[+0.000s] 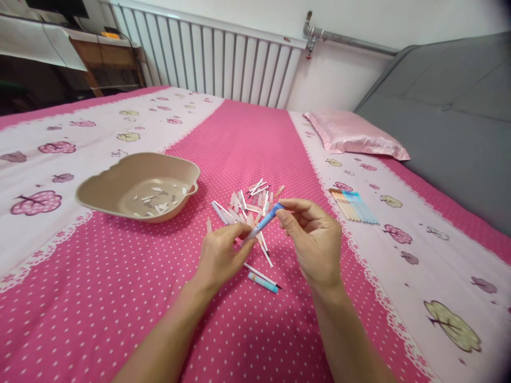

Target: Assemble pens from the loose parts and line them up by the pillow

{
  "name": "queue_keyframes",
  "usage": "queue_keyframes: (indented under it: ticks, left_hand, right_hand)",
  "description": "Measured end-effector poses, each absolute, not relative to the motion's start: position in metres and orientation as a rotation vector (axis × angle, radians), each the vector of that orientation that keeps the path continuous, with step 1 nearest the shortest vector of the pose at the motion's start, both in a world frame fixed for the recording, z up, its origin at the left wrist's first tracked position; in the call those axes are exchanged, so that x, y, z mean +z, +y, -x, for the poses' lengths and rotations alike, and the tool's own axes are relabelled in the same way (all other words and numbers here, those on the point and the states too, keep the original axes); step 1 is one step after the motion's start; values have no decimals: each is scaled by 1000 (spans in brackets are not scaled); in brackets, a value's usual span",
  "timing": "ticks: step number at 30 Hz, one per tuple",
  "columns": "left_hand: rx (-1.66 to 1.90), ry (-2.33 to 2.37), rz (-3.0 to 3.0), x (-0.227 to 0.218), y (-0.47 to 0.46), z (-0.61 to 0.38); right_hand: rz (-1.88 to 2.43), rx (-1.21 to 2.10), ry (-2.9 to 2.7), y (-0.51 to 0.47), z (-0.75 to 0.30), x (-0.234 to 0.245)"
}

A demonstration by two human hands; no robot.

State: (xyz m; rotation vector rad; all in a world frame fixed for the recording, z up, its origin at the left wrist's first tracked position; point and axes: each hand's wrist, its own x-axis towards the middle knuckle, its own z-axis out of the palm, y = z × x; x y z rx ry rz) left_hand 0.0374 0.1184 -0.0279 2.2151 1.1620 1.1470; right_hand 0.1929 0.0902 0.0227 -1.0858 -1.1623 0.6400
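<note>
A blue pen (264,219) is held slantwise between my two hands above the bed. My left hand (223,247) pinches its lower, paler end, and my right hand (313,234) pinches the darker blue upper end between thumb and fingers. Beneath and behind the hands lies a loose pile of white refills and pale pen parts (239,205), partly hidden by the hands. Nearer me, a light blue pen cap or barrel (262,282) lies beside a white refill (261,274) with a dark tip.
At left stands a beige basin (175,167) with small white pieces inside. On the right, a row of orange and blue pens (354,206) lies side by side. Farther back are a pink pillow (353,133), a grey headboard (447,117) and a white radiator (215,56).
</note>
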Motion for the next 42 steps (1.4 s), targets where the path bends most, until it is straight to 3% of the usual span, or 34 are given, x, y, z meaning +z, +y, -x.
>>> queue_keyframes:
  ticks: [28, 42]
  left_hand:
    - [1153, 1112, -2253, -31, 119, -38]
    - [1169, 1128, -1728, -21, 120, -40]
  right_hand:
    - [1083, 505, -1142, 91, -189, 21]
    - [1131, 617, -1210, 91, -189, 22]
